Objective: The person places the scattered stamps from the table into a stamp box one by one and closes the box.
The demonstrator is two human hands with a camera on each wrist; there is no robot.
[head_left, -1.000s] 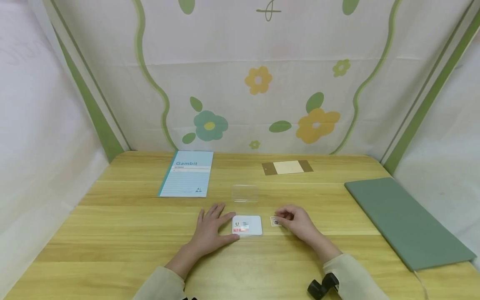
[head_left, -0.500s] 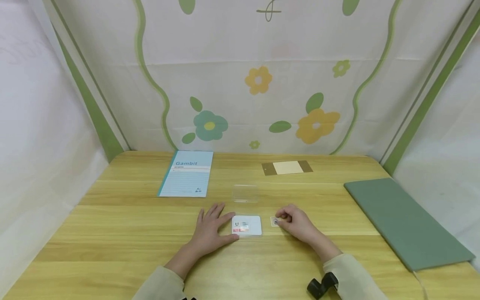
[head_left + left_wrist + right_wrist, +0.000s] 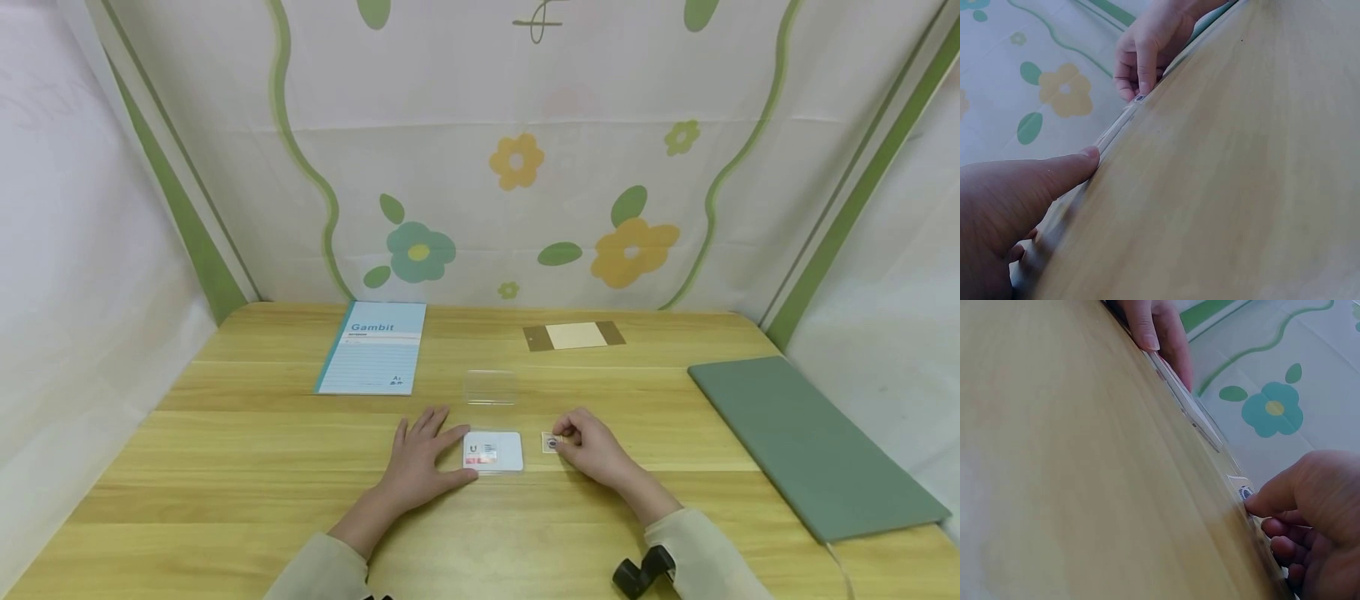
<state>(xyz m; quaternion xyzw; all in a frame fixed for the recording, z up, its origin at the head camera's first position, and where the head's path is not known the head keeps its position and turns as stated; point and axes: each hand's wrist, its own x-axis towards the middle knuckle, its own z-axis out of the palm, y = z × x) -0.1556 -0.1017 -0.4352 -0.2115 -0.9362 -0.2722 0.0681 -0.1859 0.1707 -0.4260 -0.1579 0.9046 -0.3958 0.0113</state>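
Note:
A white card (image 3: 507, 451) with a small logo and a red-and-silver label lies in a shallow clear plastic case on the table. My left hand (image 3: 420, 462) rests at its left end, fingers spread, index finger at the far corner and thumb (image 3: 1075, 169) at the near one. Just right of the case lies a small square label (image 3: 550, 442) with a dark round print. My right hand (image 3: 594, 448) pinches that label's right edge, its other fingers curled in. The thumb (image 3: 1272, 497) covers part of the label in the right wrist view.
A clear plastic piece (image 3: 491, 387) lies behind the case. Farther back are a blue notebook (image 3: 375, 354) and a brown-and-cream card (image 3: 576, 335). A green mat (image 3: 817, 446) covers the table's right side. Floral cloth (image 3: 450, 108) encloses the table.
The right fingertips have shifted very slightly to the right, so more of the label's print shows. The left hand and the white card stay in place.

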